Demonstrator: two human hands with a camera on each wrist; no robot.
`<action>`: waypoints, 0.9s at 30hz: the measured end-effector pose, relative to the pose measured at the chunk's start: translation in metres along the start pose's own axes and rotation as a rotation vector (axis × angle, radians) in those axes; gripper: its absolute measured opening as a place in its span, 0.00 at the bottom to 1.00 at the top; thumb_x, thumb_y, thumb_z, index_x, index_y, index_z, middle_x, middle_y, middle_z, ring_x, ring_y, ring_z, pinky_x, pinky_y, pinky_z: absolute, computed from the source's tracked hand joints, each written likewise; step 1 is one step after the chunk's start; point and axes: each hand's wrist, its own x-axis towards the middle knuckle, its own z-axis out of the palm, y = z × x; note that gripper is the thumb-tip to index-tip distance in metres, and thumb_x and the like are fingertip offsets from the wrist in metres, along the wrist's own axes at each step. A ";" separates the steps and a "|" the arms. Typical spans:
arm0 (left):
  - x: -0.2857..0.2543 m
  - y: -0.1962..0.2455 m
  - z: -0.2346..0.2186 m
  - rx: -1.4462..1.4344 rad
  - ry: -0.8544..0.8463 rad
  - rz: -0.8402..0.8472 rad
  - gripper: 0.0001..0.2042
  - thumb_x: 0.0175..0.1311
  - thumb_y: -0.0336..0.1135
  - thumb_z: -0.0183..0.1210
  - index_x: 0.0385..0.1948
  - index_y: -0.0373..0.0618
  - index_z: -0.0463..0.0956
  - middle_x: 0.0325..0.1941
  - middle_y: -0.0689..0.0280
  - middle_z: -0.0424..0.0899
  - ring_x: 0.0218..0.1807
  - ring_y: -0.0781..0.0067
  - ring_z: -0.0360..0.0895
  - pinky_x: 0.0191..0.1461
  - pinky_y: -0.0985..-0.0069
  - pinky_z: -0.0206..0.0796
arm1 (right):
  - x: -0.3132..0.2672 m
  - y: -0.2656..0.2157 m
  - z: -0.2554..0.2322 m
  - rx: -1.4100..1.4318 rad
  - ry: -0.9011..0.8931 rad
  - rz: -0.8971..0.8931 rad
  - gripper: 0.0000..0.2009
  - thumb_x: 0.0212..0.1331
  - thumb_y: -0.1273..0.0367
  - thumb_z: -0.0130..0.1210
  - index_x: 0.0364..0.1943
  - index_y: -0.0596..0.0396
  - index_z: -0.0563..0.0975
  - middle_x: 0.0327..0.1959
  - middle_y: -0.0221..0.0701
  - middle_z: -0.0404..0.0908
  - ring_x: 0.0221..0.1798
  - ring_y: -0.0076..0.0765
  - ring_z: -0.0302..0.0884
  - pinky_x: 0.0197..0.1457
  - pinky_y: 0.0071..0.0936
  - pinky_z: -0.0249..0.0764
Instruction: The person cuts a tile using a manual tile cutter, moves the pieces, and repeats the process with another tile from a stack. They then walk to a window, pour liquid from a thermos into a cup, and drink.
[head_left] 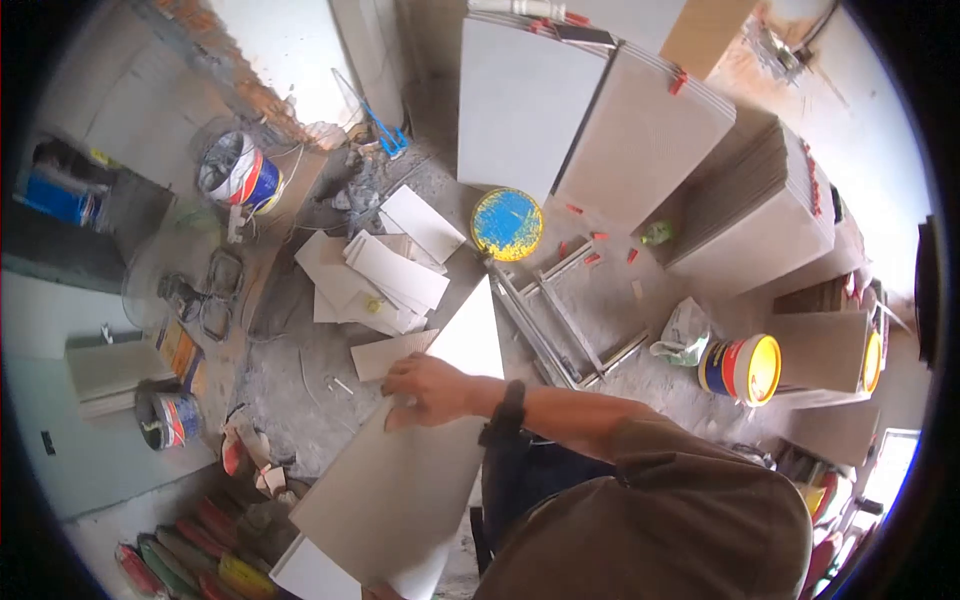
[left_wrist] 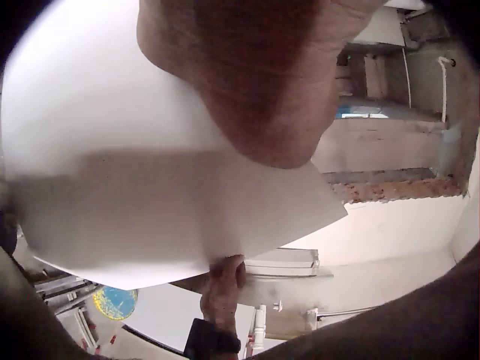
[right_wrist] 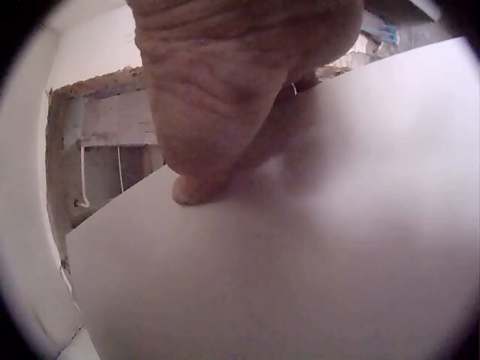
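A large pale tile (head_left: pixel 400 490) stands tilted in front of the person in the head view, its face partly in shade. At its upper left edge the right hand (head_left: pixel 430 388), with a dark watch on the wrist, grips it between thumb and fingers. Only a sliver of the left hand (head_left: pixel 380 592) shows at the bottom of the head view, on the tile's lower part. Up close in the left wrist view, the left hand (left_wrist: pixel 262 82) holds the tile's edge, thumb against the face, other fingers hidden. The right wrist view has the right thumb (right_wrist: pixel 201 189) pressed on the tile's face.
Cut tile pieces (head_left: pixel 400 275) lie heaped on the dusty floor ahead. Beside them are a blue-and-yellow round lid (head_left: pixel 507 224) and a metal frame (head_left: pixel 565 320). Large tiles (head_left: pixel 535 105) lean at the back. Buckets (head_left: pixel 740 370) stand right and left.
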 end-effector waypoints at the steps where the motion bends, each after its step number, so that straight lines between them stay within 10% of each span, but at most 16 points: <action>1: -0.011 -0.022 -0.003 -0.002 -0.034 -0.066 0.24 0.74 0.49 0.44 0.31 0.30 0.74 0.26 0.62 0.74 0.28 0.68 0.65 0.32 0.67 0.61 | -0.005 0.005 0.009 0.004 -0.011 0.035 0.23 0.48 0.51 0.66 0.35 0.57 0.77 0.33 0.41 0.77 0.40 0.53 0.75 0.47 0.43 0.69; 2: -0.016 -0.036 -0.001 0.000 -0.064 -0.135 0.22 0.75 0.47 0.45 0.34 0.31 0.75 0.29 0.62 0.75 0.31 0.69 0.66 0.35 0.68 0.64 | -0.010 0.008 0.020 0.013 -0.024 0.069 0.23 0.48 0.50 0.65 0.34 0.57 0.78 0.32 0.41 0.77 0.40 0.53 0.75 0.47 0.43 0.69; 3: -0.013 -0.036 0.017 -0.615 0.003 0.022 0.12 0.72 0.38 0.50 0.43 0.36 0.74 0.39 0.65 0.73 0.42 0.74 0.67 0.49 0.72 0.63 | -0.009 0.018 0.025 0.012 -0.040 0.094 0.24 0.48 0.48 0.65 0.34 0.57 0.78 0.31 0.42 0.77 0.40 0.52 0.75 0.47 0.43 0.69; 11: -0.005 -0.139 0.053 0.072 -0.146 -0.178 0.15 0.73 0.37 0.46 0.50 0.36 0.73 0.50 0.56 0.73 0.49 0.65 0.70 0.55 0.66 0.64 | -0.034 0.075 0.107 0.091 -0.222 0.297 0.27 0.49 0.43 0.60 0.34 0.56 0.79 0.34 0.42 0.80 0.43 0.53 0.77 0.51 0.43 0.68; 18: -0.016 -0.343 0.064 0.574 -0.374 -0.028 0.18 0.74 0.37 0.43 0.57 0.36 0.71 0.60 0.49 0.72 0.54 0.56 0.72 0.60 0.60 0.65 | -0.048 0.152 0.184 0.039 -0.344 0.426 0.27 0.51 0.42 0.58 0.35 0.55 0.81 0.34 0.43 0.82 0.45 0.55 0.77 0.50 0.45 0.70; 20: 0.006 -0.317 0.092 0.654 -0.422 -0.008 0.18 0.74 0.37 0.42 0.58 0.36 0.71 0.61 0.47 0.72 0.55 0.55 0.73 0.61 0.59 0.65 | -0.046 0.170 0.200 0.022 -0.414 0.478 0.27 0.52 0.42 0.57 0.35 0.55 0.81 0.34 0.43 0.82 0.45 0.55 0.78 0.49 0.45 0.71; 22: 0.045 -0.247 0.133 -0.045 -0.026 -0.806 0.20 0.73 0.40 0.44 0.56 0.31 0.71 0.57 0.44 0.74 0.54 0.55 0.72 0.60 0.57 0.64 | -0.043 0.185 0.213 -0.003 -0.489 0.555 0.28 0.52 0.42 0.57 0.34 0.55 0.82 0.33 0.43 0.82 0.44 0.55 0.78 0.49 0.45 0.71; 25: 0.028 -0.394 0.133 0.033 -0.346 -0.193 0.23 0.72 0.43 0.46 0.54 0.27 0.70 0.55 0.46 0.75 0.52 0.52 0.72 0.58 0.57 0.65 | -0.047 0.213 0.232 -0.044 -0.505 0.568 0.27 0.52 0.41 0.56 0.34 0.53 0.83 0.34 0.42 0.83 0.45 0.55 0.78 0.49 0.46 0.72; 27: 0.046 -0.358 0.153 -0.016 -0.346 -0.398 0.22 0.72 0.41 0.47 0.52 0.26 0.70 0.54 0.44 0.75 0.54 0.49 0.71 0.59 0.56 0.64 | -0.044 0.226 0.239 -0.080 -0.531 0.588 0.28 0.52 0.41 0.56 0.36 0.52 0.83 0.34 0.41 0.83 0.45 0.55 0.78 0.51 0.46 0.71</action>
